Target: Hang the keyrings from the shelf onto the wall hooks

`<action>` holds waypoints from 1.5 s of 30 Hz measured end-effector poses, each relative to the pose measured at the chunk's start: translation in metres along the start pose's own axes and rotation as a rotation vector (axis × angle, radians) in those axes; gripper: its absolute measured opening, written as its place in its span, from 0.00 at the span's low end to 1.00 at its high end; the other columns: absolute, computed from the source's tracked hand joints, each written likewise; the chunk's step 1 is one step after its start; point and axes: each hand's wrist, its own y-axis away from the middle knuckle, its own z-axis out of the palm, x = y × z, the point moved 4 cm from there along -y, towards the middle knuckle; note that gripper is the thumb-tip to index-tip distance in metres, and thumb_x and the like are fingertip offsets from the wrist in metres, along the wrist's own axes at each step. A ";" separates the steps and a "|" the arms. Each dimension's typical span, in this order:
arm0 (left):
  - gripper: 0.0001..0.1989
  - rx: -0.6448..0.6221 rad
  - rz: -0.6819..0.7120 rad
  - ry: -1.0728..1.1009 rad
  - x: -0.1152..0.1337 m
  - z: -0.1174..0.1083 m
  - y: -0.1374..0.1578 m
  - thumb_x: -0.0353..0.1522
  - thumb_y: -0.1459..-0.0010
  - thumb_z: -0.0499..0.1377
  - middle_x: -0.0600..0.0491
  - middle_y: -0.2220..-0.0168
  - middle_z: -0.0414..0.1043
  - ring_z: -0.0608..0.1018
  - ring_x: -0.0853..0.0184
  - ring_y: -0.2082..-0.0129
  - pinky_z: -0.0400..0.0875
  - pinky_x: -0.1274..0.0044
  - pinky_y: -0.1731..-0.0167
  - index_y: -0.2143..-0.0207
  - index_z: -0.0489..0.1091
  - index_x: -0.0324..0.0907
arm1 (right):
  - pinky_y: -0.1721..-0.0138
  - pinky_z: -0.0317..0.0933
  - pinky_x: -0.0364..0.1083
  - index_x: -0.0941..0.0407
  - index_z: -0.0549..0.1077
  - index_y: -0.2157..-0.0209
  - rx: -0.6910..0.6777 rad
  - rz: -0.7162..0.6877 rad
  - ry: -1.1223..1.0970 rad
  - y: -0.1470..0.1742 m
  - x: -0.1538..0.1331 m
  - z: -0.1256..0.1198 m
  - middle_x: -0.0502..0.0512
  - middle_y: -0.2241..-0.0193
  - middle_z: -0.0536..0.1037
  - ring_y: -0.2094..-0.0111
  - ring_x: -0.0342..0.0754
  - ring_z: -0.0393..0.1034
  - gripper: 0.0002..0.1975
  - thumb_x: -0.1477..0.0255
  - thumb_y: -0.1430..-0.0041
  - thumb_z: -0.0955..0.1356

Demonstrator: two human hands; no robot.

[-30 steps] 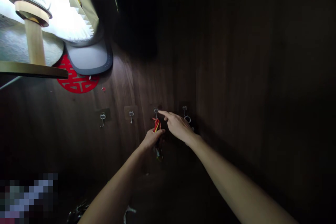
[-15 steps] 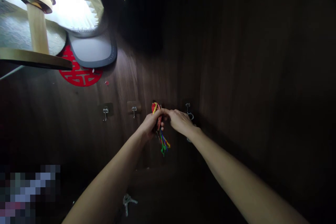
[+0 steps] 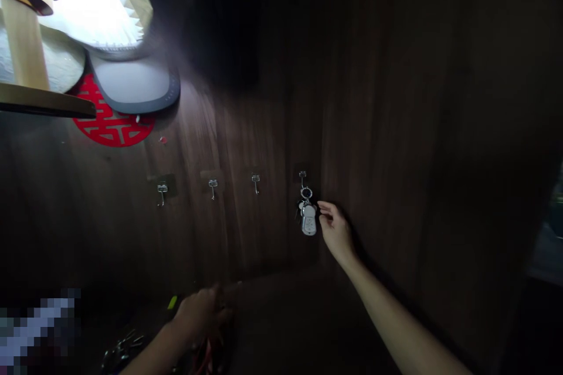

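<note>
Now the third hook (image 3: 255, 179) is standing bare; my right hand (image 3: 339, 233) is hovering by keys (image 3: 309, 221), fingers apart; left hand (image 3: 197, 312), I can't tell.

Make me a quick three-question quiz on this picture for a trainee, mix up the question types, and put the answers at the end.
1. How many metal hooks show in the row on the dark wall?
2. Which of these is the right hand nearest to? A, the gray cap; B, the bunch of keys; C, the red round decoration.
3. True or false: the bunch of keys hangs at the left end of the row.

Key:
1. Four.
2. B; the right hand is just beside it.
3. False; it hangs from the hook at the right end.
</note>
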 end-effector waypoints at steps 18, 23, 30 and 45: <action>0.23 0.030 0.246 1.235 0.238 -0.010 -0.116 0.40 0.58 0.68 0.48 0.65 0.76 0.76 0.61 0.60 0.67 0.78 0.61 0.62 0.69 0.36 | 0.60 0.65 0.46 0.55 0.72 0.60 -0.230 0.375 -0.290 -0.006 0.012 0.009 0.54 0.65 0.79 0.59 0.51 0.71 0.19 0.59 0.42 0.59; 0.17 -0.184 0.252 1.402 0.245 -0.003 -0.110 0.40 0.56 0.66 0.54 0.76 0.73 0.75 0.69 0.75 0.68 0.79 0.71 0.69 0.70 0.37 | 0.58 0.64 0.46 0.56 0.74 0.62 -0.257 0.219 0.012 -0.005 -0.002 -0.011 0.57 0.65 0.75 0.61 0.50 0.70 0.19 0.62 0.40 0.57; 0.14 -0.312 0.212 1.531 0.248 0.002 -0.116 0.38 0.57 0.66 0.56 0.79 0.72 0.73 0.72 0.80 0.65 0.81 0.76 0.71 0.70 0.37 | 0.50 0.59 0.48 0.54 0.66 0.48 -0.117 -0.109 0.239 -0.042 -0.045 -0.023 0.58 0.56 0.69 0.53 0.48 0.66 0.23 0.80 0.44 0.56; 0.15 -0.440 0.132 1.522 0.242 0.000 -0.122 0.41 0.52 0.62 0.58 0.82 0.69 0.71 0.73 0.84 0.64 0.81 0.79 0.73 0.68 0.37 | 0.55 0.60 0.43 0.50 0.66 0.47 -0.347 -0.090 0.505 -0.080 -0.043 0.000 0.55 0.57 0.72 0.56 0.47 0.68 0.28 0.85 0.47 0.57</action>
